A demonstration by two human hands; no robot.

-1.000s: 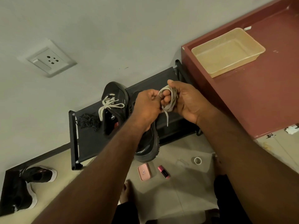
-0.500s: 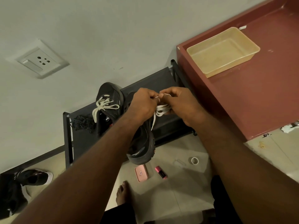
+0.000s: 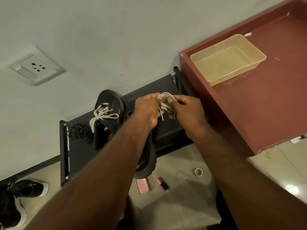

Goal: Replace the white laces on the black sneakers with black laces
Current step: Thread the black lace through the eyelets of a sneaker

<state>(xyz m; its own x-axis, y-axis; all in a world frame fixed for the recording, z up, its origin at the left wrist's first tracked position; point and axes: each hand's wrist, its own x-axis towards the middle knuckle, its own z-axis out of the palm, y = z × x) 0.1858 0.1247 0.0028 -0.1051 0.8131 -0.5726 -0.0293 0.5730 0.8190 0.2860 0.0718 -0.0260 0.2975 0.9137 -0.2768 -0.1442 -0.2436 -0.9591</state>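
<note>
Both hands meet above a black shoe rack [image 3: 167, 83]. My left hand [image 3: 147, 112] and my right hand [image 3: 186, 112] together pinch a bundled white lace [image 3: 167, 102], coiled into loops with one tip hanging down. On the rack stands a black sneaker [image 3: 108, 112] with a white lace tied in it. A second black sneaker [image 3: 146, 163] lies under my left forearm, mostly hidden, its sole pointing toward me. A tangle of black laces [image 3: 79, 131] lies on the rack's left part.
A maroon cabinet [image 3: 259, 103] at the right carries a pale plastic tray [image 3: 227, 58]. On the tiled floor lie a pink case [image 3: 142, 185], a pink lighter-like item [image 3: 163, 184] and a tape ring [image 3: 198, 172]. Other shoes [image 3: 18, 196] sit at the lower left. A wall socket [image 3: 36, 67] is upper left.
The loose white lace has been gathered into a tighter coil between both hands. The hands stay close together above the rack.
</note>
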